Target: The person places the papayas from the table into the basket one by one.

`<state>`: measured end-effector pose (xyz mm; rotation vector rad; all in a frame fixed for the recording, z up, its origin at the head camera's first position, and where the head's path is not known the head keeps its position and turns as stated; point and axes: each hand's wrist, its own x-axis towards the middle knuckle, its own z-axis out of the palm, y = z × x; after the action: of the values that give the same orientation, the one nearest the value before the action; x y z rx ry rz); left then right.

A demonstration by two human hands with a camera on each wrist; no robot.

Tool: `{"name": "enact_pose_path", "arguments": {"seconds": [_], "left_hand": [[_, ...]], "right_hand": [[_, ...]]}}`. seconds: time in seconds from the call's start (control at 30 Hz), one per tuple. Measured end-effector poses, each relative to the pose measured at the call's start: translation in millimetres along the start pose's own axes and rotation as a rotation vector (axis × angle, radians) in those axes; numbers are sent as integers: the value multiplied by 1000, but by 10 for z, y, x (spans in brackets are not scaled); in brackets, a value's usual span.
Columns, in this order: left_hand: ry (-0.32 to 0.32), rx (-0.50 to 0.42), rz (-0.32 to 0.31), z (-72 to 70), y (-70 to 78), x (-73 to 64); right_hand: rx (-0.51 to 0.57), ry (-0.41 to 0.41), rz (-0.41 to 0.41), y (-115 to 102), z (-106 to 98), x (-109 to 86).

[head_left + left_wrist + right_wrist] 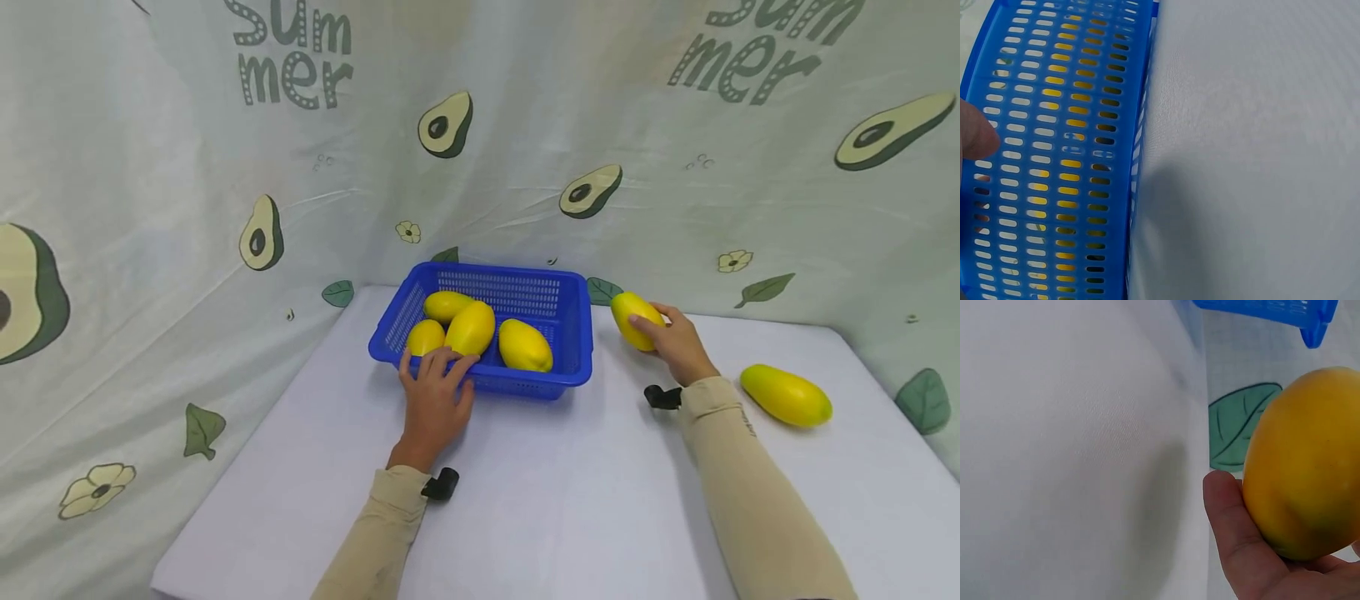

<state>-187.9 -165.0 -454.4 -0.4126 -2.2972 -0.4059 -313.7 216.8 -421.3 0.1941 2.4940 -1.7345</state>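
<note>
Right of the basket, my right hand (678, 346) grips a yellow mango (636, 321) with green tips, thumb on the near side and fingers behind. In the right wrist view that mango (1307, 465) hangs over the table, apart from its shadow. My left hand (435, 404) holds the near rim of a blue plastic basket (581, 333), fingers over the rim and thumb against the outer wall. Several yellow mangoes lie inside, among them one mango (525, 346) at the right and another mango (471, 327) behind the left fingers. The left wrist view shows the slotted basket wall (1054, 150) up close.
Another mango (786, 396) lies on the white table (555, 500), just right of my right forearm. Behind the table hangs a pale cloth (510, 208) printed with avocados, leaves and flowers. The basket stands near the table's back edge.
</note>
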Motion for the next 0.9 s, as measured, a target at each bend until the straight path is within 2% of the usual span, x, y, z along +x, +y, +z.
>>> {"name": "enact_pose_path", "arguments": {"seconds": [0.23,0.5,0.9], "left_hand": [[27,-3,-14,-33,-23,-19],[3,-27,-28,-2,-26,6],[11,-16,-8,11,22,36]], "right_hand": [[64,-13,-31,-74,45,-28],[114,-18,-100,-165,16,-94],[44,-66,-163,-378,-92,-245]]}}
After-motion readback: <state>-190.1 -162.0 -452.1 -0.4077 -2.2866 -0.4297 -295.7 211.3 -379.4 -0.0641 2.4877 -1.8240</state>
